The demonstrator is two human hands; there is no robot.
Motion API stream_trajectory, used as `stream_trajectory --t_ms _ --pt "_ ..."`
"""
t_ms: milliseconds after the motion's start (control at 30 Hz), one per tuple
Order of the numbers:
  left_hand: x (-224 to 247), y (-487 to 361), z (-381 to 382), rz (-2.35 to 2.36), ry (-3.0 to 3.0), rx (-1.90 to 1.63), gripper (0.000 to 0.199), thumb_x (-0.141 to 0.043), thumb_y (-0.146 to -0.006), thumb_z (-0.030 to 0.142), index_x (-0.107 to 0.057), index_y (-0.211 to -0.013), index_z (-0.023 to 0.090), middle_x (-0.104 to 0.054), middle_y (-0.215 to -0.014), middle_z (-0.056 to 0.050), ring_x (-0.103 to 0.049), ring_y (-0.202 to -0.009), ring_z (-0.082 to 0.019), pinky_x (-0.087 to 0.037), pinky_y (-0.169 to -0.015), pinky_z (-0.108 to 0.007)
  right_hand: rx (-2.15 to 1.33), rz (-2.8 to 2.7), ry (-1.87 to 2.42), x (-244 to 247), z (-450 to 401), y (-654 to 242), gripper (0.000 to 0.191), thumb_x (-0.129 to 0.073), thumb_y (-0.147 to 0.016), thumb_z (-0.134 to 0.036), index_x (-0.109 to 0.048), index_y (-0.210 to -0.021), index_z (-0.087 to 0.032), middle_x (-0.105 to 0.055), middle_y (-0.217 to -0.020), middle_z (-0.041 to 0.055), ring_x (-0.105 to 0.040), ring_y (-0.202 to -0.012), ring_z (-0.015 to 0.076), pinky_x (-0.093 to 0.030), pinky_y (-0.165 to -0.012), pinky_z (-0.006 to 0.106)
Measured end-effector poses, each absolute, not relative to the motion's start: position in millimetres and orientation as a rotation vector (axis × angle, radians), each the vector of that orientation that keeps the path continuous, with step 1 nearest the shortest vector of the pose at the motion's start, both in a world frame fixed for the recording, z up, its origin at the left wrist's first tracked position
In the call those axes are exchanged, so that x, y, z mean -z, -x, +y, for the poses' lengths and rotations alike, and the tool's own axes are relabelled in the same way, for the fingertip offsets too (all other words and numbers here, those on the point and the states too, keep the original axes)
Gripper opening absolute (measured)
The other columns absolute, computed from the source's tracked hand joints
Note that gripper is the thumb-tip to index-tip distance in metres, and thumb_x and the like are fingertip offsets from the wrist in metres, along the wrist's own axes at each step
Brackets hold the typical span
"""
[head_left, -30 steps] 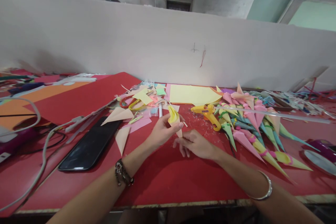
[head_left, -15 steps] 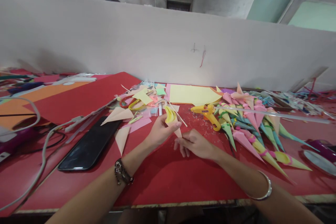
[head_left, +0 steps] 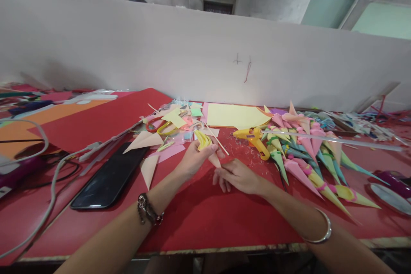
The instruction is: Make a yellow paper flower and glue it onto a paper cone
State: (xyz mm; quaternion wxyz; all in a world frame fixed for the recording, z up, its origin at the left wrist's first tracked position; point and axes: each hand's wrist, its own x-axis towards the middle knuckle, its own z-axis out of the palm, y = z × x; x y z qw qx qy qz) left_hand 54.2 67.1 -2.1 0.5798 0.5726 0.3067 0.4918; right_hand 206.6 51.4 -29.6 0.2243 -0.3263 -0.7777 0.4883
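A small peach paper cone with a yellow crinkled strip at its wide end is in my left hand, whose fingers and thumb are wrapped round it. My right hand is at the cone's pointed tip, thumb and forefinger pinched there while the other fingers hang curled below. A thin pale stick lies just behind the cone. To the right rests a yellow glue gun on the red tabletop.
Several pastel paper cones are heaped on the right. Left lie a black phone, loose peach paper pieces, scissors and a white cable. Yellow paper sheets lie at the back, before a white partition.
My left hand has turned and shifted slightly left, tilting the yellow end of the cone leftward. The left fingers now show behind the cone. My right hand stays almost where it was.
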Motion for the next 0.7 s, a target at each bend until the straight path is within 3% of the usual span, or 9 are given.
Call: stream_trajectory --t_ms 233,333,467,600,700 --pt "6 -56 66 0.517 -1.148 -1.052 0.031 -0.062 -0.064 0.035 -0.052 -0.087 0.016 -0.056 -0.053 0.004 -0.053 -0.049 -0.011 -0.041 -0.050 -0.022 -1.300 -2.187 0.867 27 49 -204 0.052 -0.027 -0.083 -0.054 -0.055 -0.068 -0.013 -0.050 -0.049 -0.0002 -0.048 -0.042 0.0076 -0.040 -0.044 0.018" --pt "6 -58 64 0.491 -1.057 -1.078 0.017 -0.062 -0.065 0.028 -0.053 -0.070 0.015 -0.052 -0.051 0.005 -0.049 -0.049 -0.008 -0.040 -0.053 -0.021 -1.228 -2.215 0.903 28 50 -205 0.052 -0.025 -0.085 -0.052 -0.055 -0.069 -0.013 -0.050 -0.049 -0.0005 -0.048 -0.043 0.0075 -0.038 -0.044 0.018" --pt "0 -63 60 0.476 -0.990 -1.106 0.022 -0.062 -0.064 0.023 -0.045 -0.053 0.014 -0.042 -0.046 0.007 -0.041 -0.046 -0.004 -0.039 -0.054 -0.020 -1.169 -2.272 0.905 30 52 -206 0.051 -0.024 -0.086 -0.049 -0.056 -0.068 -0.013 -0.052 -0.050 -0.0005 -0.048 -0.043 0.0067 -0.038 -0.046 0.017" --pt "-3 -64 57 0.457 -0.979 -1.143 0.020 -0.062 -0.064 0.021 -0.046 -0.054 0.014 -0.037 -0.043 0.009 -0.033 -0.041 -0.003 -0.037 -0.053 -0.019 -1.132 -2.288 0.887 31 53 -207 0.050 -0.023 -0.087 -0.047 -0.055 -0.068 -0.014 -0.051 -0.050 -0.0013 -0.048 -0.042 0.0062 -0.039 -0.046 0.017" --pt "-1 -62 58 0.440 -1.024 -1.117 0.015 -0.062 -0.066 0.025 -0.052 -0.063 0.015 -0.039 -0.046 0.008 -0.038 -0.045 -0.004 -0.038 -0.053 -0.019 -1.150 -2.281 0.887 31 53 -206 0.048 -0.023 -0.088 -0.044 -0.055 -0.069 -0.014 -0.050 -0.050 -0.0016 -0.047 -0.042 0.0059 -0.038 -0.046 0.016"
